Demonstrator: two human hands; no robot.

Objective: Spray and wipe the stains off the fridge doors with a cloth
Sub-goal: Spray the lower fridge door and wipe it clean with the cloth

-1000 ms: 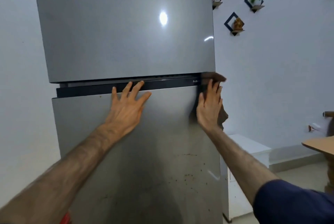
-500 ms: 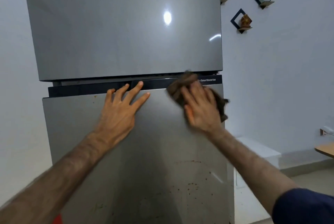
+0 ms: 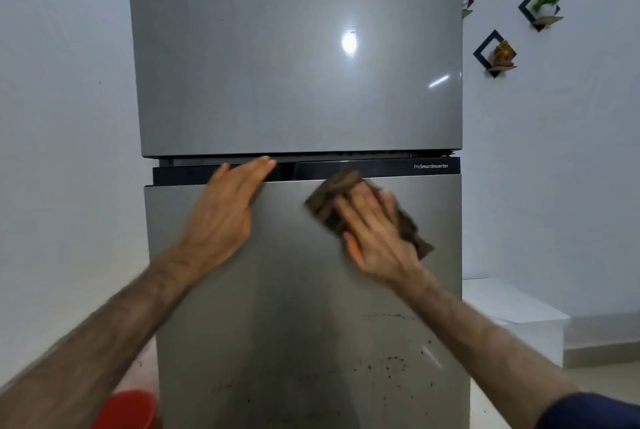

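A tall silver fridge fills the view, with an upper door (image 3: 294,65) and a lower door (image 3: 298,307) split by a black band. My right hand (image 3: 377,231) presses a brown cloth (image 3: 329,196) flat against the top of the lower door, right of centre. My left hand (image 3: 225,210) lies flat on the lower door's upper left, fingers together, tips reaching the black band. Dark brown specks and smears (image 3: 394,363) dot the lower door below my right forearm. No spray bottle shows.
A white low cabinet (image 3: 512,311) stands to the fridge's right. Small diamond wall shelves (image 3: 495,54) with ornaments hang on the right wall. A red object (image 3: 131,408) sits at the floor by the fridge's left bottom corner.
My right hand has slid the cloth from the fridge's right edge leftward and slightly down onto the lower door's face. My left hand's fingers have closed together and its tips have moved up onto the black band.
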